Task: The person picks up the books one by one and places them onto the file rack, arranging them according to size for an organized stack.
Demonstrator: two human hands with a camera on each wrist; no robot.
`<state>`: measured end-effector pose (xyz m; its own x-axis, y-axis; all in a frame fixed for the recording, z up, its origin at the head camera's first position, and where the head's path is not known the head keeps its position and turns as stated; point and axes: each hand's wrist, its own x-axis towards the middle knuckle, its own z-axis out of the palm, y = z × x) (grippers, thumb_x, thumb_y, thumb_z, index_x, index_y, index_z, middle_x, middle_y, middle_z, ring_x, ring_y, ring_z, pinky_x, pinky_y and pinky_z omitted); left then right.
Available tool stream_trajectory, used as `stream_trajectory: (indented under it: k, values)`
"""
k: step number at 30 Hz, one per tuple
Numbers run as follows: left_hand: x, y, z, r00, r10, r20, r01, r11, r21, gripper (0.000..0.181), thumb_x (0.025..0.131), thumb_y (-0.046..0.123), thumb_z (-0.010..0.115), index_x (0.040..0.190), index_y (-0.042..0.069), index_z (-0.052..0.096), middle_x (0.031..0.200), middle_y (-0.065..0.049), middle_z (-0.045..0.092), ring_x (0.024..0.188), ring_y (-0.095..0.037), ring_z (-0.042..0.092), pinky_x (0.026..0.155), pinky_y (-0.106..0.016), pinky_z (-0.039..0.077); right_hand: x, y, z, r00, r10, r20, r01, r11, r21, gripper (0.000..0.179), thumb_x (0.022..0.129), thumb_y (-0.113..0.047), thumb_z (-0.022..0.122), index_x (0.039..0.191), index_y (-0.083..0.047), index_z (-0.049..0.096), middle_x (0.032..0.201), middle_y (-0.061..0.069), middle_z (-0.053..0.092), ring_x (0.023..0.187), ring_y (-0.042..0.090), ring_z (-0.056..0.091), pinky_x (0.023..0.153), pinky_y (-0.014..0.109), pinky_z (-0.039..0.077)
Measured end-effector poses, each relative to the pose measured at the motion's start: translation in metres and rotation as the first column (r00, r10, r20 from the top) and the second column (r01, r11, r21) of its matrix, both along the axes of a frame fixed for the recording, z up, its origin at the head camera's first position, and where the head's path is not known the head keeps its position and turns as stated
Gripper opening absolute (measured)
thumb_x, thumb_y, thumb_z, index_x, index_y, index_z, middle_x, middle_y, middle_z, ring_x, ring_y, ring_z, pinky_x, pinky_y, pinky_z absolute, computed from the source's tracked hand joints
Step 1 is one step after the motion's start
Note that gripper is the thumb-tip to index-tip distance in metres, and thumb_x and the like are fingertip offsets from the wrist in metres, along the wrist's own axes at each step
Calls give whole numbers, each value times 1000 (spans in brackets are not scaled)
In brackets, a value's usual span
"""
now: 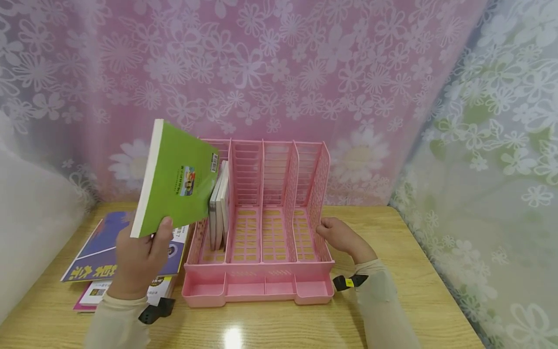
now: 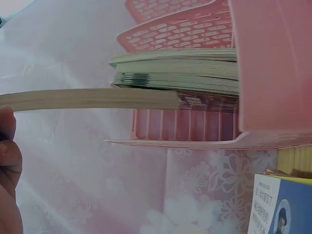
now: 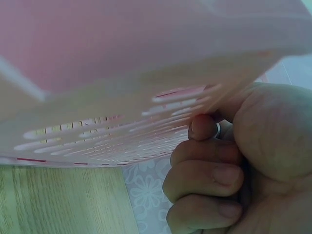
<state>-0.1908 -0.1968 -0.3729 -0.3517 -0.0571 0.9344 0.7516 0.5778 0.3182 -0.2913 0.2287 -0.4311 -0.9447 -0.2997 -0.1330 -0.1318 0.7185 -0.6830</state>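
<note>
A green-covered book point(image 1: 183, 179) is tilted over the leftmost slot of a pink file rack point(image 1: 257, 274). My left hand point(image 1: 141, 257) grips it near its lower left corner, thumb on the green cover. Several books point(image 1: 220, 208) stand upright in that slot; in the left wrist view the held book point(image 2: 92, 99) is right beside their page edges point(image 2: 180, 73). On the other side, my right hand point(image 1: 342, 237) pinches the rack's right side wall; in the right wrist view its fingers point(image 3: 202, 180) are curled against the slotted panel point(image 3: 112, 141).
Left of the rack lies a pile of books, a blue one point(image 1: 100, 242) with yellow lettering on top. The wooden table point(image 1: 370, 218) runs beneath everything. A floral curtain point(image 1: 279, 72) hangs behind, and pale floral cloth point(image 1: 497, 194) covers the right side.
</note>
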Motion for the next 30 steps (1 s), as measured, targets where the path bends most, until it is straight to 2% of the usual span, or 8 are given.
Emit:
stream_trajectory:
  k: [7, 12, 14, 15, 19, 22, 24, 30]
  values:
    - [-5, -4, -8, 988, 68, 136, -54, 993, -110, 39, 104, 23, 56, 127, -7, 62, 77, -10, 62, 56, -6, 41, 49, -23, 33, -1, -1, -1, 1000, -13, -6, 14, 1000, 12, 26, 106, -16, 46, 90, -2, 61, 70, 0, 36, 65, 17, 35, 64, 35, 35]
    - [-7, -3, -9, 959, 165, 230, -132, 979, -153, 34, 101, 17, 60, 124, -7, 61, 68, -7, 59, 52, -8, 38, 45, -25, 29, -1, 0, -2, 1000, -16, -8, 16, 1000, 12, 26, 106, -17, 46, 93, -1, 63, 71, 0, 35, 66, 18, 34, 65, 35, 35]
    - [-8, -2, -8, 939, 190, 286, -142, 973, -180, 29, 100, 15, 62, 118, -8, 61, 63, -5, 57, 50, -7, 37, 43, -26, 29, -1, 0, -1, 1000, -12, -10, 12, 1000, 11, 27, 106, -17, 46, 96, 0, 64, 71, 0, 36, 66, 18, 35, 65, 35, 36]
    - [-8, -2, -8, 928, 202, 313, -144, 970, -198, 23, 100, 14, 62, 106, -8, 63, 58, -3, 53, 48, -7, 35, 42, -26, 28, -1, 0, -1, 1000, -11, -10, 11, 1000, 10, 27, 106, -17, 46, 98, 0, 65, 71, 0, 36, 66, 18, 35, 65, 35, 36]
    - [-12, -1, -9, 877, 207, 434, -107, 964, -243, 23, 102, 15, 61, 108, -7, 61, 59, -1, 48, 47, -9, 37, 42, -28, 31, 0, 0, 1, 1000, -11, -8, 11, 1000, 10, 29, 106, -17, 46, 105, 1, 69, 72, 0, 37, 67, 18, 35, 67, 36, 36]
    - [-14, 0, -10, 826, 204, 526, -72, 963, -260, 25, 105, 19, 59, 107, -5, 61, 64, -4, 51, 50, -13, 41, 45, -29, 34, -1, 0, 1, 1000, -11, -7, 11, 1000, 11, 30, 106, -17, 46, 108, 1, 70, 72, 0, 36, 67, 18, 34, 66, 36, 36]
    - [-15, -1, -11, 793, 203, 575, -51, 962, -269, 26, 106, 22, 58, 97, -2, 59, 65, -4, 52, 51, -14, 42, 46, -30, 35, -1, 0, 1, 1000, -10, -7, 10, 1000, 9, 30, 106, -17, 46, 106, 1, 69, 71, -1, 35, 66, 17, 33, 65, 35, 35]
    - [-18, -3, -17, 737, 218, 640, 2, 946, -325, 26, 108, 28, 57, 95, 6, 53, 64, -2, 48, 52, -15, 40, 49, -31, 34, -1, 0, 0, 1000, -6, -11, 6, 1000, -1, 28, 106, -17, 46, 95, 0, 65, 69, 0, 34, 64, 17, 32, 62, 35, 32]
